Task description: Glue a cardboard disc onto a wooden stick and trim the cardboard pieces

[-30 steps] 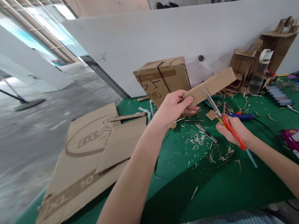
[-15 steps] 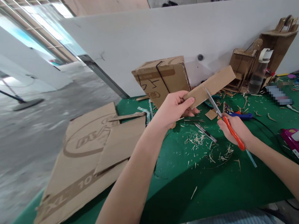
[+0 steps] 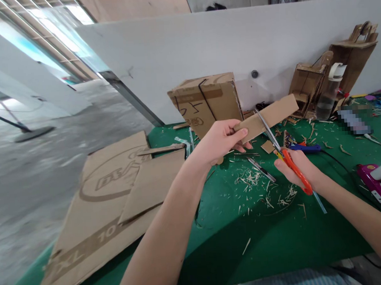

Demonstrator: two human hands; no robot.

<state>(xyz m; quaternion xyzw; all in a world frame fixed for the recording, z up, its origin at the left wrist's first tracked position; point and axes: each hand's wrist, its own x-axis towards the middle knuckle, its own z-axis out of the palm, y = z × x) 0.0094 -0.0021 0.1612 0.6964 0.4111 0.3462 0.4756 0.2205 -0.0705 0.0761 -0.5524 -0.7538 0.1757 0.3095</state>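
Observation:
My left hand (image 3: pixel 220 141) pinches the near end of a long brown cardboard strip (image 3: pixel 280 110) and holds it in the air over the green table (image 3: pixel 234 238). My right hand (image 3: pixel 295 166) is closed round the orange handles of a pair of scissors (image 3: pixel 283 154). The steel blades reach up and across the strip about a third of the way along it. A small cardboard offcut (image 3: pixel 269 146) lies on the table just below the blades.
Large flat cardboard sheets (image 3: pixel 113 197) lie at the left of the table. A taped cardboard box (image 3: pixel 206 101) stands at the back by the white partition. Cardboard models (image 3: pixel 336 71), a bottle (image 3: pixel 330 92), a blue tool (image 3: pixel 305 148) and a purple glue gun (image 3: pixel 376 184) sit right. Shavings litter the middle.
The far end of the strip has dropped a little and the scissor blades sit further across it. Both hands stay in nearly the same place.

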